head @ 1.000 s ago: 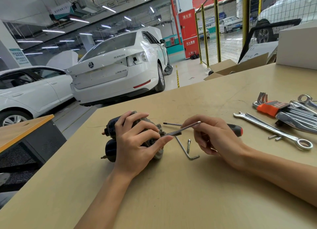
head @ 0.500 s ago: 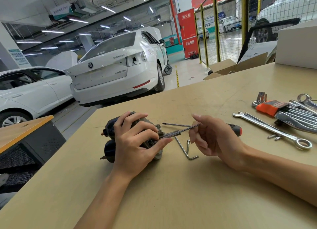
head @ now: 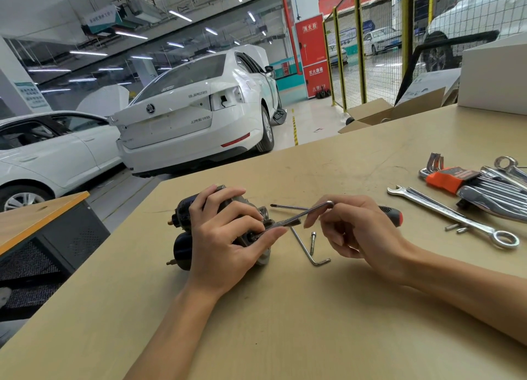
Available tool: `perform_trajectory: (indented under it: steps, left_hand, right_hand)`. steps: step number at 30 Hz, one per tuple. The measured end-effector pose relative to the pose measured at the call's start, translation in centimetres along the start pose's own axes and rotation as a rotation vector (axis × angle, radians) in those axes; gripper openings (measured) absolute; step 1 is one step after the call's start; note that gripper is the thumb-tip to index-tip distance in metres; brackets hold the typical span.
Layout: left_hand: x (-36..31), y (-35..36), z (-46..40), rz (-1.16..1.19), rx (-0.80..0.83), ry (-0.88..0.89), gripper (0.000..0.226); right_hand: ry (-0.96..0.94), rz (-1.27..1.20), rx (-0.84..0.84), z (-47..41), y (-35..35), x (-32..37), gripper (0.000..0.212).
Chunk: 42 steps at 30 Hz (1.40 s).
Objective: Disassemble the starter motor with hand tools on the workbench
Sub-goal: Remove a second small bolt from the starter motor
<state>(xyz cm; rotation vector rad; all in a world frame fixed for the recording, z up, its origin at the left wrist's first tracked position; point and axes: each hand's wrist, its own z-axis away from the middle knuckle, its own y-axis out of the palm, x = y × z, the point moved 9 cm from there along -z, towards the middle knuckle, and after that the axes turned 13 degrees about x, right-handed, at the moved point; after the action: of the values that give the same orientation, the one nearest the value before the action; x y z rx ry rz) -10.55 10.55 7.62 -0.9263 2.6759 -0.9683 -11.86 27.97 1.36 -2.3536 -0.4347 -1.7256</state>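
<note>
The dark starter motor [head: 182, 245] lies on its side on the tan workbench [head: 285, 322]. My left hand [head: 228, 237] grips it from above, fingers curled over the housing, thumb along its right end. A steel hex key [head: 302, 215] runs from the motor's right end up to my right hand [head: 359, 231], which pinches its bent end between thumb and fingers. The key's tip at the motor is partly hidden by my left fingers.
A second hex key [head: 306, 250] and a loose bolt [head: 313, 238] lie just right of the motor. A screwdriver [head: 393, 215] lies behind my right hand. Wrenches [head: 450, 217] and an orange hex key set [head: 450, 180] lie at the right. White box [head: 493, 74] far right.
My right hand has turned the hex key's bent end round; it pointed away half a second ago and now stands up at my fingertips. The left hand and motor stay put.
</note>
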Motion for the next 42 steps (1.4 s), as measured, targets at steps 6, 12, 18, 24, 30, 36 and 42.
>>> perform_trajectory:
  steps: [6,12,18,24,30,36,42]
  left_hand:
    - [0.0,-0.1,0.0,-0.001,-0.004,-0.01,0.04]
    - [0.0,-0.1,0.0,0.001,-0.007,-0.009,0.042]
    - [0.1,-0.1,0.1,-0.002,-0.012,-0.002,0.043]
    - [0.0,0.0,0.2,-0.02,-0.007,0.01,0.042]
    - [0.0,-0.1,0.1,-0.017,-0.008,0.014,0.04]
    - [0.1,-0.1,0.1,-0.022,-0.014,0.006,0.039]
    - [0.1,0.0,0.0,-0.006,-0.001,0.001,0.039]
  right_hand:
    - [0.092,-0.002,-0.117,0.2,-0.7,-0.7,0.031]
    - [0.146,0.007,-0.168,0.3,-1.3,-1.3,0.026]
    - [0.179,-0.07,-0.101,0.1,-0.7,-1.6,0.05]
    - [0.171,-0.135,0.048,0.0,0.5,-1.5,0.057]
    - [0.088,-0.127,0.089,0.0,0.7,-0.8,0.041]
    - [0.06,-0.07,0.012,0.0,0.0,-0.7,0.037]
    - [0.078,-0.024,-0.015,0.0,-0.1,-0.7,0.04]
